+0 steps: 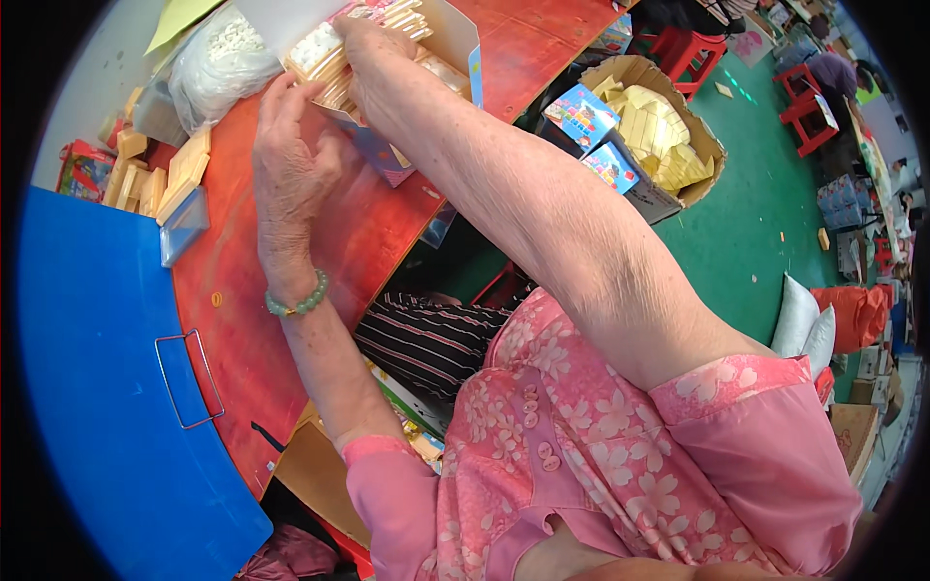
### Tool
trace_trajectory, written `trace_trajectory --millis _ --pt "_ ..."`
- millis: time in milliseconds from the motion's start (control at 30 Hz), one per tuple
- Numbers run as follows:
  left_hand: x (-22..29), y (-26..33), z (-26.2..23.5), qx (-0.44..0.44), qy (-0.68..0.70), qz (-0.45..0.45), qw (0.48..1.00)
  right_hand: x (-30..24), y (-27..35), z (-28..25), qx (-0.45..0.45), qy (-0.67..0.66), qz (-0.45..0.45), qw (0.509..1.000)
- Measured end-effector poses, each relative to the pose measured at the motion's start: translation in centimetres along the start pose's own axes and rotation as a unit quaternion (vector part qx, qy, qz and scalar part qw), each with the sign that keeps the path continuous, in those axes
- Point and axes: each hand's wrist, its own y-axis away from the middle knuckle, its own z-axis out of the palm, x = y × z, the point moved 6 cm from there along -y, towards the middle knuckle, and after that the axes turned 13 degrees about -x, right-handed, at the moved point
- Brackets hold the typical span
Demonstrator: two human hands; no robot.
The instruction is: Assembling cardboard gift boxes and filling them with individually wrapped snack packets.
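A cardboard box point(463, 44) with pale inner walls and a patterned outside stands at the far edge of the view on the red table. Packed in it are several flat, cream-coloured wrapped pieces point(399, 17). My right hand point(373, 60) reaches into the box and rests at these pieces; its fingertips are mostly hidden. At the box's near left corner is my left hand point(295, 145), fingers stretched out toward the pieces, the tips at the rim. It appears to hold nothing. A green bead bracelet point(298, 298) circles the left wrist.
A clear plastic bag of small white pieces point(221, 63) sits left of the box. Wooden blocks and trays point(184, 174) lie beside the blue panel point(107, 358) with its wire handle. Right of the red table point(223, 252), an open carton point(712, 160) holds yellowish packets and small boxes.
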Motion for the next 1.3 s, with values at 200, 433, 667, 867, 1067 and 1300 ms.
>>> trace_trajectory --millis 200,433,667,867,1067,1300 --pt "-2.4 -1.4 -2.0 -0.042 0.176 -0.030 0.983 0.2 0.8 1.4 -0.135 -0.044 -0.011 0.990" --pt "-0.6 -6.8 0.6 -0.100 0.020 0.017 0.995 -0.7 -0.8 0.7 -0.190 -0.033 -0.006 0.981" --pt "-2.6 -7.8 1.5 -0.175 -0.037 -0.089 0.980 -2.9 5.8 -1.1 -0.315 -0.015 0.043 0.948" --pt "-2.6 -8.8 1.9 -0.209 -0.158 -0.065 0.963 -7.7 5.3 -2.9 -0.416 0.288 -0.154 0.849" --pt "-2.2 -9.3 2.1 -0.279 -0.185 -0.101 0.937 -11.8 6.2 -1.7 -0.369 0.658 -0.371 0.541" --pt "-1.8 -8.9 2.8 -0.231 -0.239 -0.045 0.942 -9.3 2.7 1.1 -0.270 0.848 -0.376 0.258"
